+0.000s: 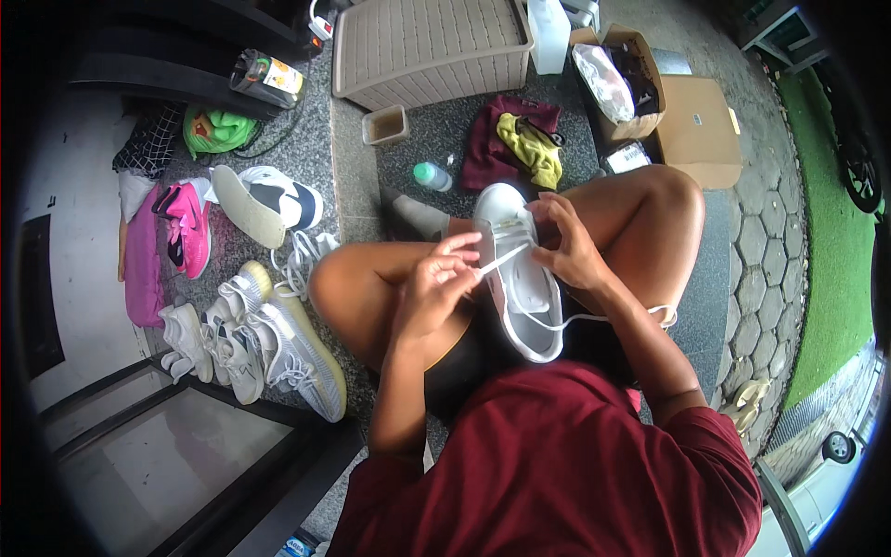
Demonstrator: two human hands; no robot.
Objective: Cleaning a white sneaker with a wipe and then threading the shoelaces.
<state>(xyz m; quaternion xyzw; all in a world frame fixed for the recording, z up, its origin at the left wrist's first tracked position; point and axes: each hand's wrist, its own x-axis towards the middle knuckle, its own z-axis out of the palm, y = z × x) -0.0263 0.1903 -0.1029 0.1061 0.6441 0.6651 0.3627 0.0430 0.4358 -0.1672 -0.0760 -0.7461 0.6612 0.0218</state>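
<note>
A white sneaker rests in my lap between my bent knees, toe pointing away and heel toward me. My left hand is at its left side, thumb and fingers pinching a white shoelace stretched tight to the eyelets. At the opposite side of the opening, my right hand grips the sneaker's upper edge by the lacing, thumb near the tongue and fingers toward the toe. The lace's other end loops over the heel and passes under my right forearm.
Several pairs of shoes, including grey sneakers and pink sneakers, lie at left. Ahead are a capped bottle, a small plastic tub, a yellow cloth and a woven-pattern storage box. Cardboard boxes stand at far right.
</note>
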